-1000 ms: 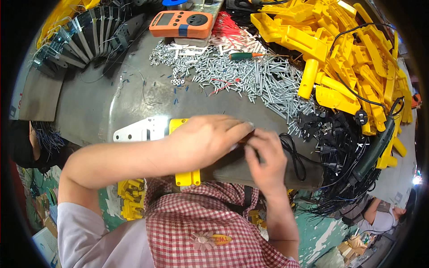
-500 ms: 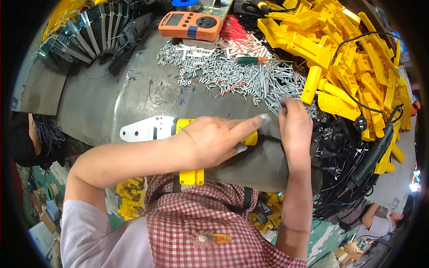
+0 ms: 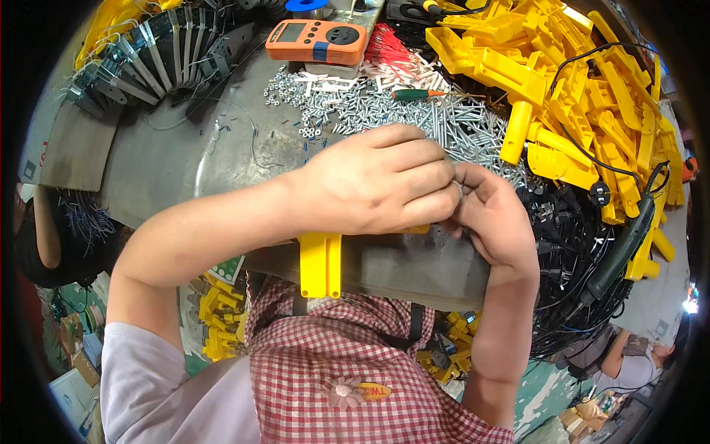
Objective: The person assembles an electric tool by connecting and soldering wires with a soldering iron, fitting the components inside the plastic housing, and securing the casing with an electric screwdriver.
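My left hand (image 3: 384,181) is closed, fingers curled, above a yellow plastic tool body (image 3: 321,266) on the grey table. Its fingertips meet those of my right hand (image 3: 497,214), which is closed in a pinch. Whatever is between the fingers is too small or hidden to make out. Only the yellow handle, pointing toward me, and a bit of the far end show; my left hand and forearm cover the rest. Just beyond both hands lies a heap of silver screws (image 3: 414,118).
Nuts (image 3: 309,133), a green-handled screwdriver (image 3: 411,95) and an orange multimeter (image 3: 316,41) lie at the back. Yellow plastic housings (image 3: 562,111) are piled at the right, above black plug cables (image 3: 547,237). A dark green tool (image 3: 617,251) rests there. Metal parts (image 3: 151,55) stand far left.
My left hand has moved up and right off the yellow body to meet my right hand. My right hand has drawn back from the screws. The white plate is now hidden under my left arm.
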Available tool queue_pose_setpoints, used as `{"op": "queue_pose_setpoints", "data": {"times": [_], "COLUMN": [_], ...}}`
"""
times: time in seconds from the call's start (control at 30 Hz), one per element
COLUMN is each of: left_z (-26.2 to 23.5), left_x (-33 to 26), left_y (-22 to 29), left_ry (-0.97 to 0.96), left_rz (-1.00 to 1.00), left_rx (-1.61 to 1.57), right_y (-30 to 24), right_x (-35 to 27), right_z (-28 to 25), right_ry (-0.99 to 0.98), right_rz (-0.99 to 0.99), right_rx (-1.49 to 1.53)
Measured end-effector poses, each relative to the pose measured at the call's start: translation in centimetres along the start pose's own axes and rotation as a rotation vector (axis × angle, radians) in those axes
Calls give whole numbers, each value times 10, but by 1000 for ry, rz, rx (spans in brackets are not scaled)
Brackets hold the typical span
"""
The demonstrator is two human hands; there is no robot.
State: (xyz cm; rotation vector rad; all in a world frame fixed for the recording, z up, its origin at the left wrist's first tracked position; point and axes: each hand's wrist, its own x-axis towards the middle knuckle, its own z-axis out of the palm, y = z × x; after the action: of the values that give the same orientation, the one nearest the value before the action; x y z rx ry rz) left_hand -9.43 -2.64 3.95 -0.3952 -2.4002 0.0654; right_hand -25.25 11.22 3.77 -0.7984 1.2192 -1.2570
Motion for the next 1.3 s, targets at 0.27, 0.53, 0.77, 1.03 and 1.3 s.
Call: {"op": "queue_pose_setpoints", "data": {"times": [0.27, 0.53, 0.77, 1.03, 1.3], "left_z": [-14, -27, -27, -20, -22], "left_x": [-26, -41, -62, -77, -61], "left_y": [-1, 3, 11, 9, 11], "left_ry": [-93, -407, -298, -166, -268], "left_rz": [-229, -1254, -821, -862, -571], "left_rx": [-270, -779, -443, -566, -343], "right_y": [7, 63, 64, 59, 56], "right_x": [-16, -40, -36, -17, -20], "right_z": [26, 88, 99, 86, 87], "right_ry": [144, 363, 301, 195, 145], "right_rz": [124, -399, -495, -612, -580], "right_rx": [-229, -925, -937, -979, -1049]}}
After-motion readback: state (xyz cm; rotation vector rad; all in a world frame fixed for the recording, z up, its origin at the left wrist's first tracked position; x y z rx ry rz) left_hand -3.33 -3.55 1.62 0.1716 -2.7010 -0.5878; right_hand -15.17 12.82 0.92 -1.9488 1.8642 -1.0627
